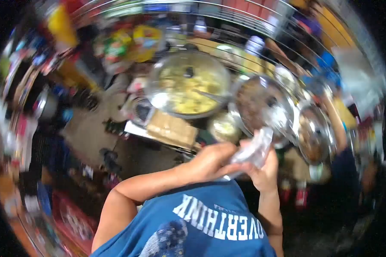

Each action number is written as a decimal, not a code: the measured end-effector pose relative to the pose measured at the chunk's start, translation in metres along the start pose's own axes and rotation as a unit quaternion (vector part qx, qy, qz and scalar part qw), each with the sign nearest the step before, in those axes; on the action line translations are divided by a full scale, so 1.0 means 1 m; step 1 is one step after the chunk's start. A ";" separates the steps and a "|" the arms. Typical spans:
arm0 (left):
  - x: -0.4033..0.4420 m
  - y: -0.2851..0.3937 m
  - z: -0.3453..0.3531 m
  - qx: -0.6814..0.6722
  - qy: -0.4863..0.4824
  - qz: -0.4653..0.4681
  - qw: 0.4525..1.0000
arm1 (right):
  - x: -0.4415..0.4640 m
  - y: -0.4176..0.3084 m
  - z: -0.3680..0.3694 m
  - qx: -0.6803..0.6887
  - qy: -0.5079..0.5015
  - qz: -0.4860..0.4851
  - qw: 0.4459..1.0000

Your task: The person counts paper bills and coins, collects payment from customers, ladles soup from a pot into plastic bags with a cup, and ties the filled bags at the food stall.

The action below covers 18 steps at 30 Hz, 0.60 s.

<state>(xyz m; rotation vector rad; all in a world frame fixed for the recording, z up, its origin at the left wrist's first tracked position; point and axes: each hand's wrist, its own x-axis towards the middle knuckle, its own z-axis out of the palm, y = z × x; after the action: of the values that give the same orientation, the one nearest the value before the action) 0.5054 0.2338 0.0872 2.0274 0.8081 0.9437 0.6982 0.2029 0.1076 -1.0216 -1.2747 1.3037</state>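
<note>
In front of my chest, both hands are on a clear plastic bag (256, 150), which is crumpled and blurred. My left hand (216, 160) has its fingers curled at the bag's left side. My right hand (265, 170) grips the other side, thumb towards the left hand. Just beyond them is a pot with brown food (251, 100), a shiny glare over its near side. A small bowl of pale food (225, 127) sits close to my left fingers. Farther back stands a large round pot of yellow food (182, 96), seemingly under a glass lid with a dark knob.
An oval dish (312, 132) with brown food is at the right, near another person's arm (336, 120). A brown board or box (171, 128) lies left of the bowl. Wire rack bars (240, 19) cross the back. Colourful packets (146, 43) stand at the back left.
</note>
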 end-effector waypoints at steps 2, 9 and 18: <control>-0.008 0.006 -0.010 -0.017 -0.016 -0.084 0.996 | 0.010 0.018 -0.006 -0.121 0.113 0.049 0.985; -0.054 -0.008 -0.096 -0.350 0.149 -0.174 0.908 | 0.066 0.047 -0.012 -0.197 0.047 -0.067 0.977; -0.091 -0.035 -0.042 -0.430 0.265 -0.238 0.830 | 0.111 0.074 0.036 -0.270 0.046 -0.024 0.962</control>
<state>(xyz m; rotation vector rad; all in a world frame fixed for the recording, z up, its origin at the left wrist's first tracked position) 0.4151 0.1964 0.0461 0.7339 0.8843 1.2757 0.6406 0.3119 0.0451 -1.3981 -1.6137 0.8701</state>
